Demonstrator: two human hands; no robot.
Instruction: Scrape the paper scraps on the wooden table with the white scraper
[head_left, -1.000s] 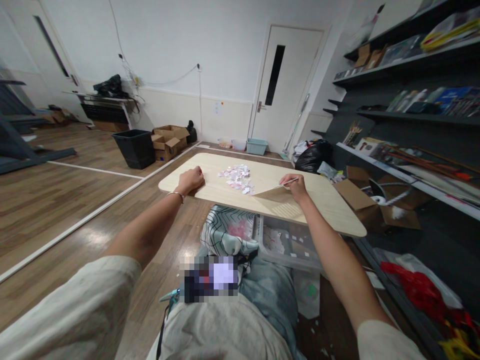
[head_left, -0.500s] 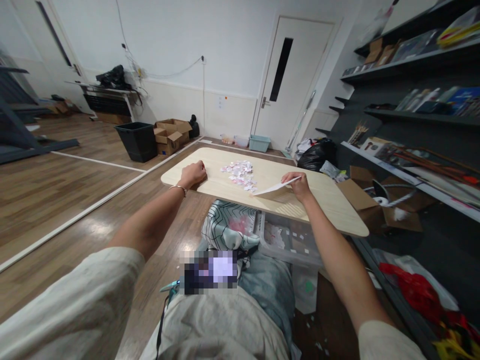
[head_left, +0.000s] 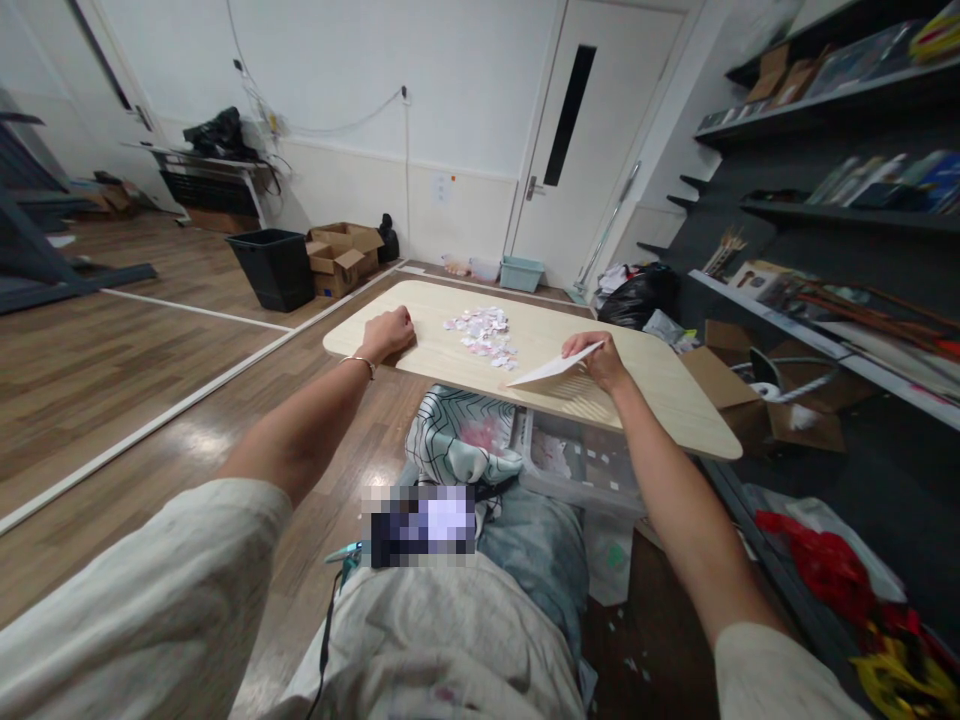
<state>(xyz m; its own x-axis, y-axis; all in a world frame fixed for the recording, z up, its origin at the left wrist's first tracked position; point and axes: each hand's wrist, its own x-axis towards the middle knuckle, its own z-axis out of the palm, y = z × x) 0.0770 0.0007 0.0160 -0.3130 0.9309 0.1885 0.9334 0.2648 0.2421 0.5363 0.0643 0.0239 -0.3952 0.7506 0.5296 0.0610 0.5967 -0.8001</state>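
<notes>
A pale wooden table (head_left: 645,385) stands in front of me, with a heap of small white and pinkish paper pieces (head_left: 486,332) near its middle. My left hand (head_left: 388,333) rests curled on the table's left part, wearing a bracelet at the wrist; whatever may be inside its fingers is hidden. On the other side of the heap, my right hand (head_left: 598,358) grips a thin white sheet (head_left: 553,368) by its right end. The sheet slants down to the left, its lower tip close to the tabletop near the pieces.
Under the table's near edge is a clear plastic drawer (head_left: 577,455) with paper bits, beside a patterned cloth (head_left: 442,430) near my lap. A black bin (head_left: 271,275) and cardboard boxes (head_left: 341,258) stand at left. Loaded shelves (head_left: 825,215) line the right wall.
The view has tipped slightly downward, so the scene sits higher in the picture. Both hands keep nearly the same places, and the white sheet stays in my right hand.
</notes>
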